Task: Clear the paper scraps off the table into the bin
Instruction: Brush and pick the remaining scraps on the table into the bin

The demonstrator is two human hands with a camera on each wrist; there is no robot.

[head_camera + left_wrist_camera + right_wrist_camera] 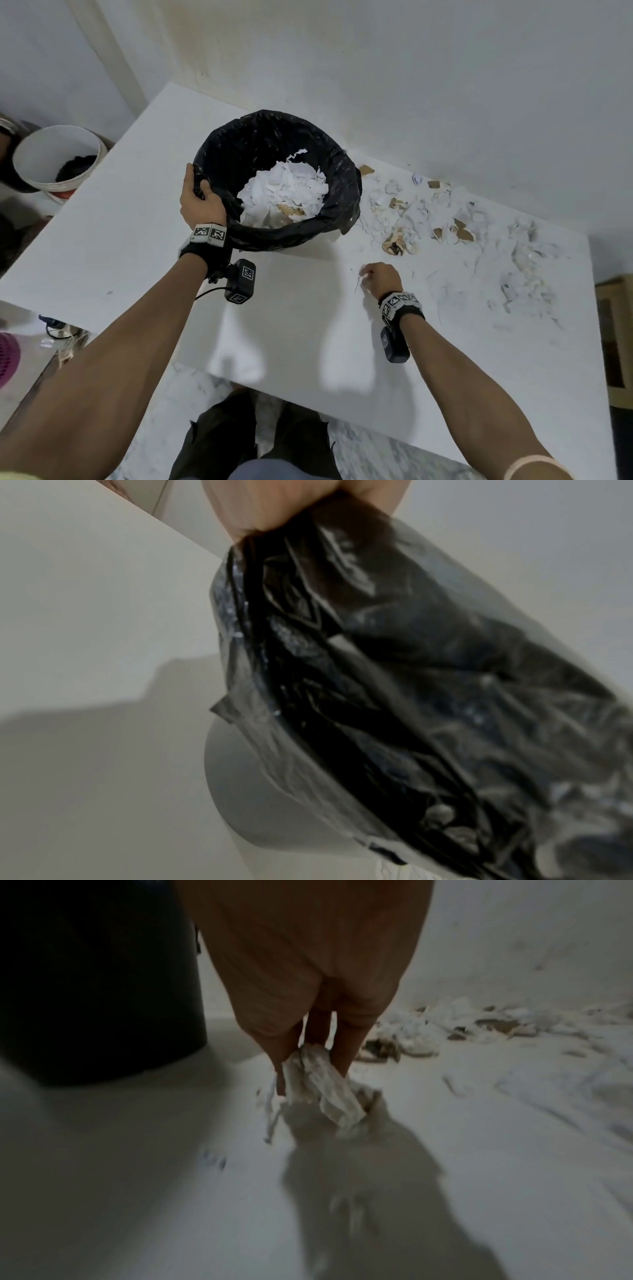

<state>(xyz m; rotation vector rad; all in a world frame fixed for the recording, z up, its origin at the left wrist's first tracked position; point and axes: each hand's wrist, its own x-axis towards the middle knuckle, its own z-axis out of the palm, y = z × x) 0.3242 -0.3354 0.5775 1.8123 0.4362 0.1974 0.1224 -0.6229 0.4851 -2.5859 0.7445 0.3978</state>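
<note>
The bin (274, 178) is held at its near-left rim by the left hand (200, 202); a small wad of scraps (322, 1088) is pinched by the right hand (383, 279), just off the bin's near-right side, the tabletop (137, 260) litter (445, 219) farther right

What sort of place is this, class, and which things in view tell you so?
Probably a plain room at home or a utility corner: a white table pushed against a bare white wall, a marble-patterned floor, and a white bucket and pink basket standing on it.
</note>
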